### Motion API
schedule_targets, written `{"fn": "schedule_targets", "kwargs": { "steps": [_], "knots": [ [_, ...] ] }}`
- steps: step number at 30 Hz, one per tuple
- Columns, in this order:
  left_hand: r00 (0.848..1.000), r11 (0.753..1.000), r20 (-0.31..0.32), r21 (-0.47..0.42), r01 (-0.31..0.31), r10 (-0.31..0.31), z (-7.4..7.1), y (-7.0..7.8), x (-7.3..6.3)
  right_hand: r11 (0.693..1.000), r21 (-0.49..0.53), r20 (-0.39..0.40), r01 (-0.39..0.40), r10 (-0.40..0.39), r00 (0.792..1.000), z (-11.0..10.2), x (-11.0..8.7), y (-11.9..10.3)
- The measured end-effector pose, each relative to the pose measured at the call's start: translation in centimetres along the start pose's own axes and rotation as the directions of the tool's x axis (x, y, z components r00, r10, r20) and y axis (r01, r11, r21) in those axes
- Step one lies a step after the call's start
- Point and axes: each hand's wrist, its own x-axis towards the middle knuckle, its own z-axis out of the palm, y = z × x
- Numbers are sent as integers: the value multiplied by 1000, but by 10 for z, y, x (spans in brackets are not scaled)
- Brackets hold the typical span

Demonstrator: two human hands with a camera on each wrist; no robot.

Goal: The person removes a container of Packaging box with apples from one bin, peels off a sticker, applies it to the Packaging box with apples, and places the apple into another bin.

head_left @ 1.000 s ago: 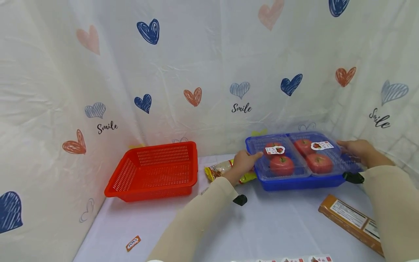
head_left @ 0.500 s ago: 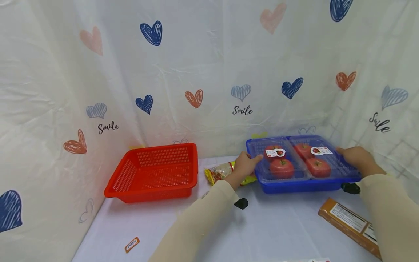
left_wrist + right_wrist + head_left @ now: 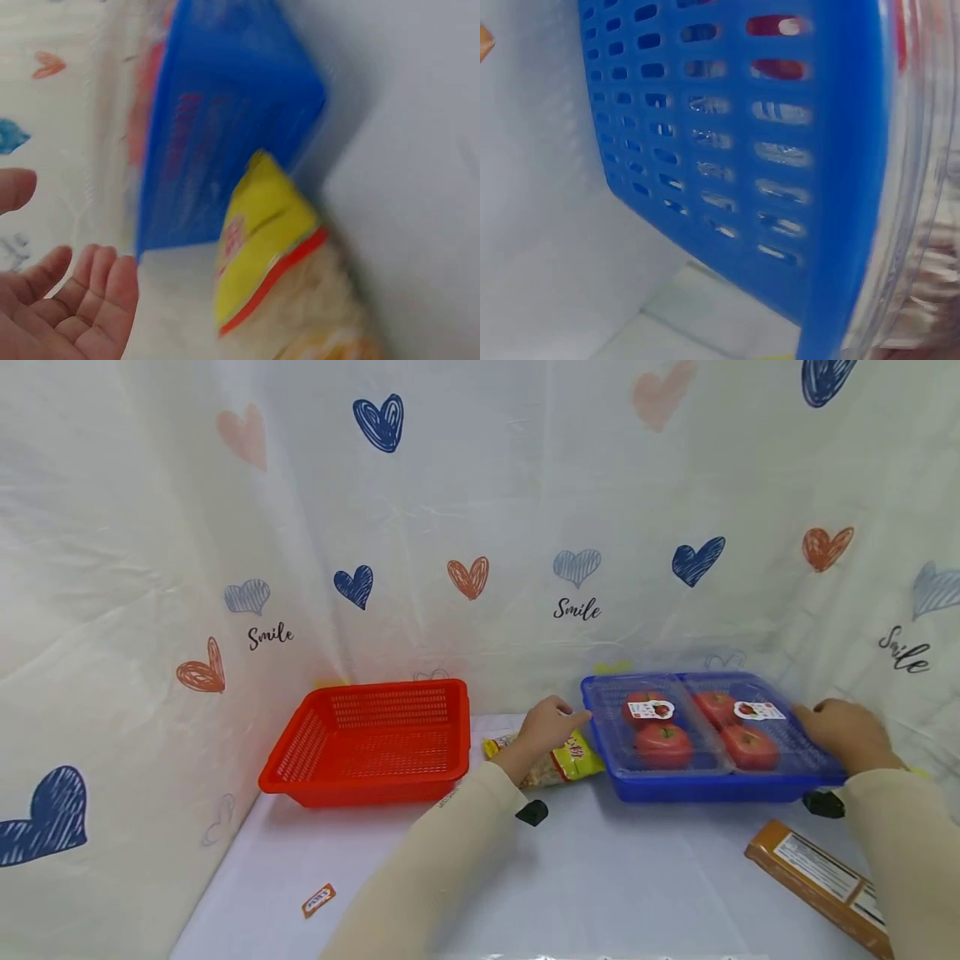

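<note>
A blue plastic basket [image 3: 712, 788] stands at the back right. Two clear plastic boxes [image 3: 693, 718] lie side by side across its top, each holding red apples [image 3: 663, 746] under a printed sticker. My left hand [image 3: 551, 724] hovers just left of the basket. In the left wrist view its fingers [image 3: 120, 289] are loosely bent, spread from the thumb and apart from the basket wall. Below that hand lies a clear and yellow bag [image 3: 573, 756] of pale dry pieces like pasta. At the basket's right rim, my right hand [image 3: 847, 732] overlaps the edge, fingers blurred; its grip I cannot tell.
A red slotted basket [image 3: 367, 789] stands at the back left. On the right, a long brown box [image 3: 817, 881] lies aslant beside my right sleeve. A small orange wrapper [image 3: 318, 900] lies at the front left. Behind hangs a white curtain [image 3: 450, 468] with printed hearts.
My left hand has come away from the blue basket's left rim, uncovering more of the yellow bag. My right hand stays near the right rim. The head view has turned slightly left.
</note>
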Motion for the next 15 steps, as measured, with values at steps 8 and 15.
{"fn": "schedule_targets", "kwargs": {
  "steps": [8,15],
  "knots": [
    [985,941,69,292,-169,156,-98,-16,-16,990,-25,-123,136,-138,983,-12,-4,-12],
    [992,899,31,421,-122,121,-169,-78,-56,985,22,-90,173,-171,981,-7,-20,-38]
  ]
}}
